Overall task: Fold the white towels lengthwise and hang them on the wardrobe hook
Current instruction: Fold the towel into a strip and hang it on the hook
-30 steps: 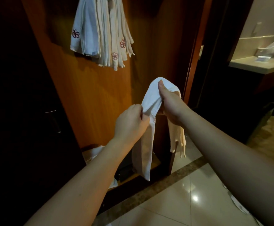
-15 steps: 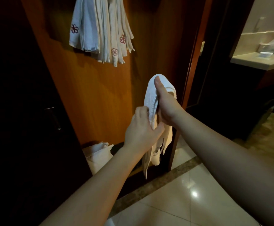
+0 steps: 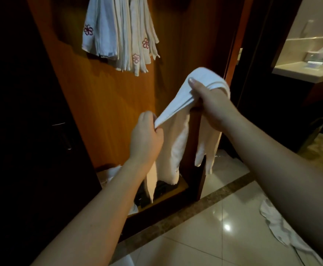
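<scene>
A white towel hangs in front of the open wardrobe, draped over my right hand, whose thumb and fingers grip its folded top. My left hand sits lower and to the left and pinches one edge of the same towel, pulling it taut between the hands. The towel's ends dangle below both hands. Several white towels with pink flower embroidery hang at the top of the wooden wardrobe panel; the hook itself is out of view.
More white cloth lies in the wardrobe's bottom and on the tiled floor at the right. A dark wardrobe door stands at the left. A bathroom counter shows at the far right.
My left hand has moved down and left, away from the right, drawing the towel edge out. The right hand has stayed raised with the towel draped over it.
</scene>
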